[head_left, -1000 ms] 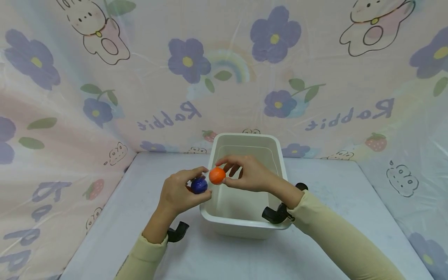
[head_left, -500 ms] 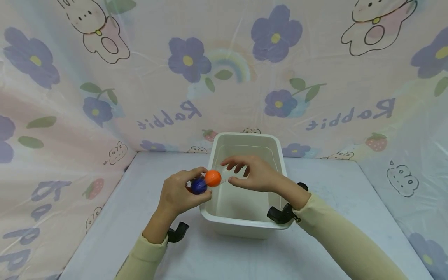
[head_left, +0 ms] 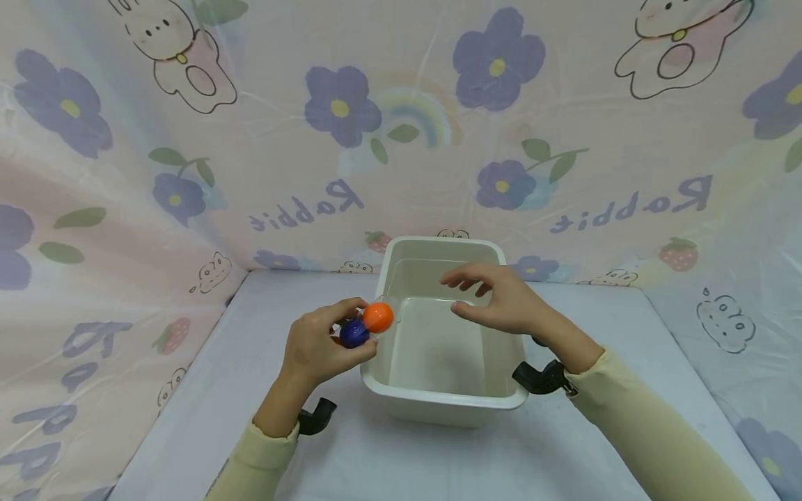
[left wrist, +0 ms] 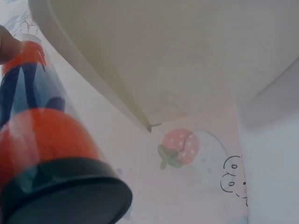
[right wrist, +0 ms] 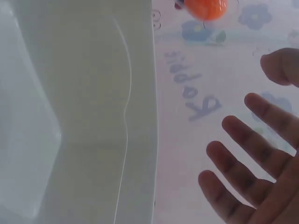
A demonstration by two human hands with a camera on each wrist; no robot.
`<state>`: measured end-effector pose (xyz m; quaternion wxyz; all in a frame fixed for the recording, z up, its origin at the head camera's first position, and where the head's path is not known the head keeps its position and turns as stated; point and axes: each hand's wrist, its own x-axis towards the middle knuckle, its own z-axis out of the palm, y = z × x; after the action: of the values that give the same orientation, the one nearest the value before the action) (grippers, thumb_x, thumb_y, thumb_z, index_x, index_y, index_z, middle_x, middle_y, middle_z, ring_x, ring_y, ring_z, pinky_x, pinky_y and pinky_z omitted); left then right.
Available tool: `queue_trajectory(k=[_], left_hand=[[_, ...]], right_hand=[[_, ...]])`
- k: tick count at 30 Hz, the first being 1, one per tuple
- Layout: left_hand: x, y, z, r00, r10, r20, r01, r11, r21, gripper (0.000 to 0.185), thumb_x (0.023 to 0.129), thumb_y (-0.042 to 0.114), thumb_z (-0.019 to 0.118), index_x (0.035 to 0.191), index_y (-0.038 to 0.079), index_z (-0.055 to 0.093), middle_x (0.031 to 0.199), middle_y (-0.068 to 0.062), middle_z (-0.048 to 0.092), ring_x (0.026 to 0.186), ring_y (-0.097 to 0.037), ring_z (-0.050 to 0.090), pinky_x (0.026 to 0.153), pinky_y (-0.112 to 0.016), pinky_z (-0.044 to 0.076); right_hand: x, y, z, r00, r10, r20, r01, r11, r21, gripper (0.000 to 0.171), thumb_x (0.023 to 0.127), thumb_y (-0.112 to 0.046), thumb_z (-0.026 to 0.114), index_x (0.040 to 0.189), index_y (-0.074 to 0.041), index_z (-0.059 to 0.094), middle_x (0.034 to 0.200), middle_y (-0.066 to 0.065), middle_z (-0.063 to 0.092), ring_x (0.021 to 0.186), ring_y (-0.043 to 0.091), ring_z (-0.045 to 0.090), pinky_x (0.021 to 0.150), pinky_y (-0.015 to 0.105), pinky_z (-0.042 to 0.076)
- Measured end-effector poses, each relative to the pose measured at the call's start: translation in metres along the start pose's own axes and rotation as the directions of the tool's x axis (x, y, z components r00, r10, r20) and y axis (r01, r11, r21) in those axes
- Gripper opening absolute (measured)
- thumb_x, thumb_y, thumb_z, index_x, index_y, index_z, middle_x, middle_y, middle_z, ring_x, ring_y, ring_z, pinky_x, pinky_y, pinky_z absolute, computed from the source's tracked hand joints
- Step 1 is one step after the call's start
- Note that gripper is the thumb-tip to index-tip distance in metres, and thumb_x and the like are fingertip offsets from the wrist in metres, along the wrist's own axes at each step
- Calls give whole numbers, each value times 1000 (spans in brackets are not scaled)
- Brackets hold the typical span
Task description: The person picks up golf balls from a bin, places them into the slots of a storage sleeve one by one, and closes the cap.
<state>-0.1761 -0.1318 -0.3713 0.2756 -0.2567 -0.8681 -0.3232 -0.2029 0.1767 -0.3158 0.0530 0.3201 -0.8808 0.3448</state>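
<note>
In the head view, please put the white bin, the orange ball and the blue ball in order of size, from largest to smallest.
1. white bin, by far the largest.
2. orange ball.
3. blue ball, which looks about the same; the left hand partly hides it, so this order is unsure.

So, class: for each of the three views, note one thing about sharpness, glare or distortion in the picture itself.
Head view: sharp and evenly lit, glare streaks on the glossy flower-print plastic backdrop, which bows as through a wide lens. Left wrist view: the clear tube with orange and blue balls is too close and blurred. Right wrist view: the fingers of the right hand are soft, the white plastic tub washed out.
</note>
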Motion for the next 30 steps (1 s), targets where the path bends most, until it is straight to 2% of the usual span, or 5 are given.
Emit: queue_trajectory(k=[10, 14, 22, 27, 30], left_hand=[[-3, -4, -1, 999, 23, -25, -23, 1000, 17, 44, 62, 29, 81, 103, 17, 71, 82, 0, 74, 60, -6, 61, 51, -16, 49], [-4, -7, -2, 999, 29, -29, -28, 999, 25, 44, 61, 29, 81, 103, 17, 71, 82, 0, 74, 59, -6, 61, 52, -16, 49], [-7, -8, -3, 999, 22, -34, -21, 999, 32, 45, 61, 30, 81, 102, 16, 71, 81, 0, 74, 60, -6, 63, 52, -15, 50], [-8, -8, -5, 999, 11, -37, -10, 1000, 26, 44, 61, 29, 81, 102, 16, 71, 82, 0, 73, 60, -6, 63, 52, -18, 51], [-8, -8, -6, 999, 8, -38, -7, 1000, 22, 44, 61, 29, 81, 102, 16, 71, 82, 0, 73, 61, -7, 64, 51, -18, 51]], right_hand=[[-26, 26, -21, 994, 71, -83, -81, 989, -121, 38, 85, -17, 70, 122, -12, 63, 115, 7, 66, 100, 28, 62, 78, 46, 51], [-38, 40, -26, 986, 106, -129, -127, 978, -168, 38, 85, -18, 70, 121, -12, 64, 115, 8, 66, 100, 28, 62, 77, 45, 51], [-63, 72, -29, 968, 153, -200, -190, 965, -179, 35, 86, -20, 69, 120, -11, 64, 119, 10, 64, 98, 29, 62, 74, 42, 52], [-76, 90, -25, 951, 222, -215, -260, 952, -165, 35, 87, -22, 69, 119, -10, 64, 119, 13, 64, 98, 33, 62, 75, 44, 52], [-84, 102, -21, 933, 287, -219, -324, 933, -156, 35, 88, -23, 68, 119, -9, 63, 119, 15, 63, 100, 35, 62, 77, 49, 53]])
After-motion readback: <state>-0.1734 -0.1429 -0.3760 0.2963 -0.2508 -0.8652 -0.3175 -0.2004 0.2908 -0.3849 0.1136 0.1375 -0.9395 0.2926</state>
